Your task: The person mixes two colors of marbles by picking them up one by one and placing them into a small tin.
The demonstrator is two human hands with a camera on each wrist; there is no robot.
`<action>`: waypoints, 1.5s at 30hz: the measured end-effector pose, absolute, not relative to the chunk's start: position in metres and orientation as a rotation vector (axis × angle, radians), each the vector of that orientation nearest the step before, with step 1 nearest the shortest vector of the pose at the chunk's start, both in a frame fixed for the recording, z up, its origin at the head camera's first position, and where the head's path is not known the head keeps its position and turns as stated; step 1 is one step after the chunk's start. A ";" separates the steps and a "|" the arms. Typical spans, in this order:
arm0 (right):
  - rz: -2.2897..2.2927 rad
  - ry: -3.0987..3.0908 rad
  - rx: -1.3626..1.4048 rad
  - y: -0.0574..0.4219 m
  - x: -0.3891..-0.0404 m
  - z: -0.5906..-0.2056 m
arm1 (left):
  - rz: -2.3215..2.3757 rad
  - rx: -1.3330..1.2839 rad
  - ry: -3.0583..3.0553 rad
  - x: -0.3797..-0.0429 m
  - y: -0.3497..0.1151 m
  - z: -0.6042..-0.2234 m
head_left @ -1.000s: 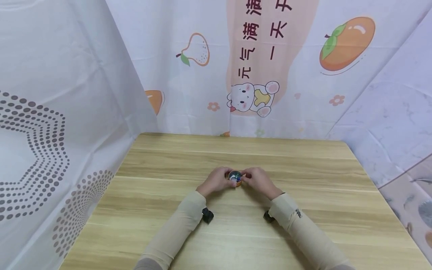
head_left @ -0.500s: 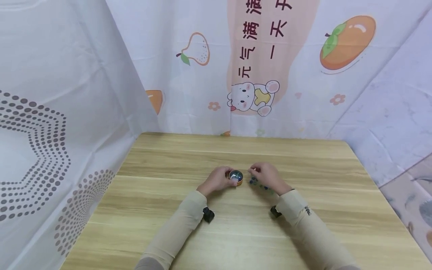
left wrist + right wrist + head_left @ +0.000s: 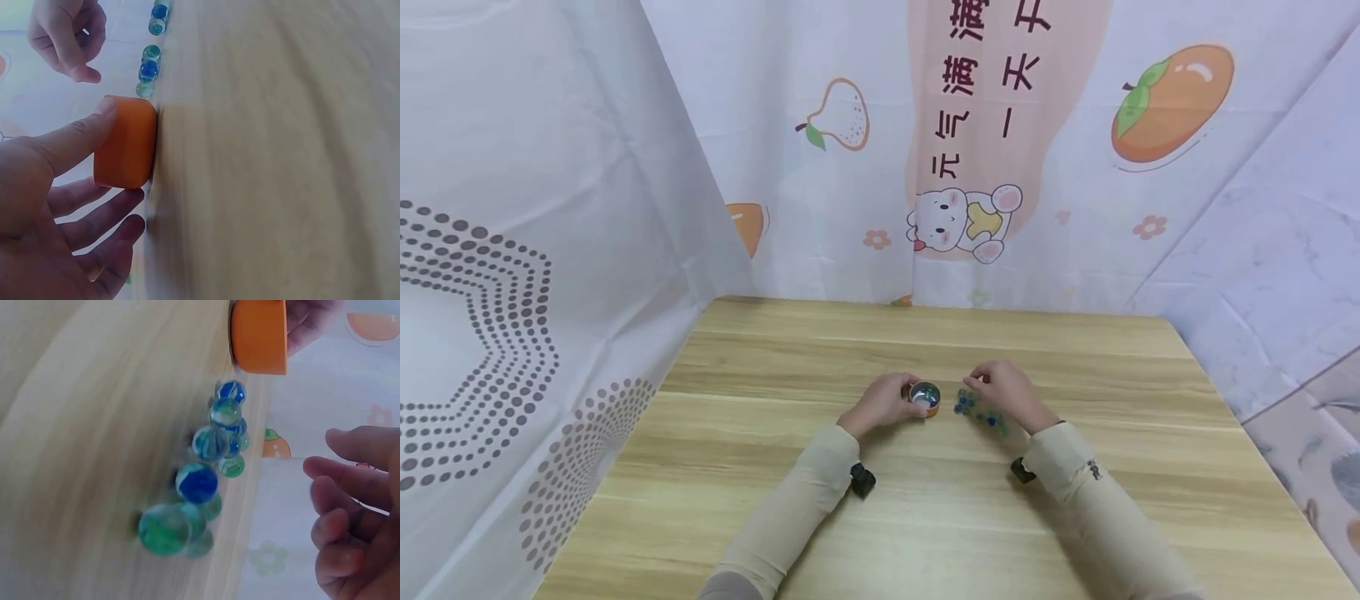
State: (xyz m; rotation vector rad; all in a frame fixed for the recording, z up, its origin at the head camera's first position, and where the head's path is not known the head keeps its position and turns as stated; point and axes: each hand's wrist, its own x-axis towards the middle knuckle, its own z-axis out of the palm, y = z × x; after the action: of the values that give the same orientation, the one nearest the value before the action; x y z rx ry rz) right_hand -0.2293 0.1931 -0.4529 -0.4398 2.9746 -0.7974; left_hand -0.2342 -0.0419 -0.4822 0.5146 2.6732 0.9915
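Observation:
My left hand holds a small round orange cup that stands on the table. Its thumb presses the near side, and the fingers reach round the far side. From the head view, the cup's inside looks shiny, with blue-green tints I cannot make out clearly. Several blue and green glass marbles lie in a loose group just right of the cup. Above them is my right hand, its fingers loosely bent and apart from the marbles. In the right wrist view, nothing shows between those fingers.
The wood-grain table stretches around both hands. White curtains with fruit prints and lettering hang behind its far edge, and more cloth hangs at the sides.
My right hand has drawn back from the cup's rim to the right and now hovers over the marbles, which have come into view. The left hand keeps its hold on the cup in place.

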 end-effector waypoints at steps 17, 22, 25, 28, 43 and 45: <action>-0.681 2.949 -0.494 0.204 -0.235 -0.462 | 0.943 0.538 2.687 -0.235 -0.040 -0.482; -0.665 2.914 -0.502 0.205 -0.237 -0.465 | 0.976 0.530 2.689 -0.234 -0.040 -0.482; -0.667 2.874 -0.475 0.206 -0.236 -0.467 | 0.981 0.521 2.683 -0.234 -0.040 -0.483; -0.669 2.858 -0.454 0.207 -0.235 -0.469 | 0.987 0.518 2.673 -0.234 -0.040 -0.484; -0.615 2.851 -0.490 0.203 -0.231 -0.476 | 0.984 0.488 2.648 -0.235 -0.040 -0.484; -0.602 2.859 -0.487 0.202 -0.232 -0.476 | 0.975 0.486 2.652 -0.235 -0.040 -0.483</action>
State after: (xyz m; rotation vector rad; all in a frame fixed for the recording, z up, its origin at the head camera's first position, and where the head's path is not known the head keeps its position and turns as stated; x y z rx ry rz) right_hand -0.2317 0.2018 -0.4764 -0.4873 2.8587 -0.6016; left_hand -0.2350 -0.0402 -0.4831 0.4859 2.6525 0.9754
